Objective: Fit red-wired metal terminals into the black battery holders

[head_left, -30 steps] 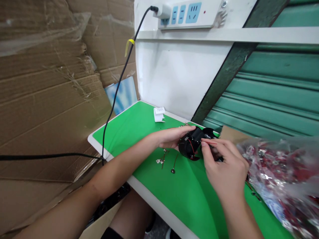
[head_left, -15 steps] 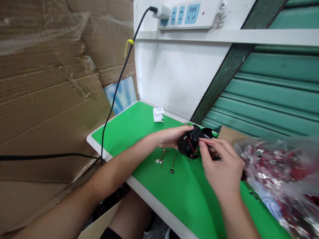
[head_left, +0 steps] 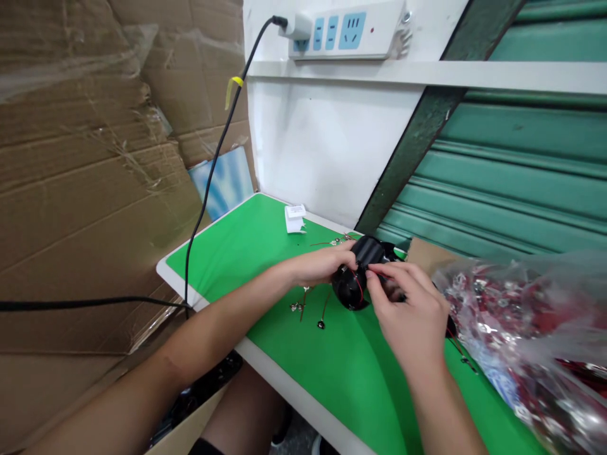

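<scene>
My left hand [head_left: 334,260] is closed around a black rounded plastic housing [head_left: 348,287], its thumb lying on the top side. A thin red wire [head_left: 359,285] runs along the housing's curved face. My right hand [head_left: 410,303] pinches a red wire at the housing's edge, thumb and forefinger together; the wire's end is hidden at the fingertips. Small metal contacts with wires [head_left: 298,307] lie on the green mat left of the housing, and a dark wired piece [head_left: 321,324] lies just below it. More wired contacts [head_left: 336,241] lie behind my left hand.
A clear plastic bag [head_left: 516,328] full of red-wired metal parts stands at the right, before a cardboard piece [head_left: 431,254]. A folded white paper [head_left: 294,218] lies at the back of the green-topped table [head_left: 222,240]. A black cable [head_left: 208,183] hangs from the power strip [head_left: 351,35].
My left thumb has moved onto the housing's top near the wire. My right fingertips are closer to the housing, and less red wire shows past them. The whole view has shifted slightly.
</scene>
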Demonstrator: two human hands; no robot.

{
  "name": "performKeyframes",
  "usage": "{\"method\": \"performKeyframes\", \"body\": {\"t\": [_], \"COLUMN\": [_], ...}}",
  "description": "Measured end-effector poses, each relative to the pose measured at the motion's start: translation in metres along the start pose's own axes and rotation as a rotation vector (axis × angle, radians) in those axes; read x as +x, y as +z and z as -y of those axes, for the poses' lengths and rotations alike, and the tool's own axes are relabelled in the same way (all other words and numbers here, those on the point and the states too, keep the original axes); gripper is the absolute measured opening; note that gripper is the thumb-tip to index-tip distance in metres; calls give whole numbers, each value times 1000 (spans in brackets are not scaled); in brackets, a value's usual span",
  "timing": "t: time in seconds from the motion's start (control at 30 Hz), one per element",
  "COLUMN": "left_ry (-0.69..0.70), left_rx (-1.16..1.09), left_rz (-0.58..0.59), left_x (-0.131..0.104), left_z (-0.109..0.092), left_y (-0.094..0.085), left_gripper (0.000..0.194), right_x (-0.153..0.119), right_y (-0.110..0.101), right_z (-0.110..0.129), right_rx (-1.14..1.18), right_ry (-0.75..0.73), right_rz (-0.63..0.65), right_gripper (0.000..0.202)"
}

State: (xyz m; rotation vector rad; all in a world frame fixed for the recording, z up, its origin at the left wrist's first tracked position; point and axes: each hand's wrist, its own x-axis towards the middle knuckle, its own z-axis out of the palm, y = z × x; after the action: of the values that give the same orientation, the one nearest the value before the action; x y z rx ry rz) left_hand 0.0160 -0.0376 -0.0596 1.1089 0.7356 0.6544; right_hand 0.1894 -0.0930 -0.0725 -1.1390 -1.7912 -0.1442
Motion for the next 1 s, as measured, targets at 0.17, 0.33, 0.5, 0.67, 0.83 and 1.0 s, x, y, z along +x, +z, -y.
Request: {"method": "performKeyframes", "body": {"t": [0.17, 0.33, 0.5, 0.67, 0.83, 1.0], "left_ry": [34, 18, 38, 202, 323, 328], "left_rx": [62, 122, 187, 344, 351, 307], "left_rz": [42, 50, 18, -14, -60, -42], "left_x": [1, 0, -1, 0, 2, -4], "left_z": [4, 2, 2, 6, 10, 5], "left_y": [-3, -3, -4, -3, 3, 7], "left_gripper": [62, 62, 50, 46, 44, 47], "right_x": [-2, -6, -9, -11, -7, -7], "right_y": [1, 1, 1, 3, -2, -2], "right_z": [-4, -10, -16, -18, -16, -15], "right_rx": [-65, -152, -175, -197, -11, 231], "right_ry": [-54, -103, -155, -199, -143, 167], "right_rz": [-10, 20, 70, 72, 40, -10], "right_gripper": [10, 11, 8, 8, 18, 53]}}
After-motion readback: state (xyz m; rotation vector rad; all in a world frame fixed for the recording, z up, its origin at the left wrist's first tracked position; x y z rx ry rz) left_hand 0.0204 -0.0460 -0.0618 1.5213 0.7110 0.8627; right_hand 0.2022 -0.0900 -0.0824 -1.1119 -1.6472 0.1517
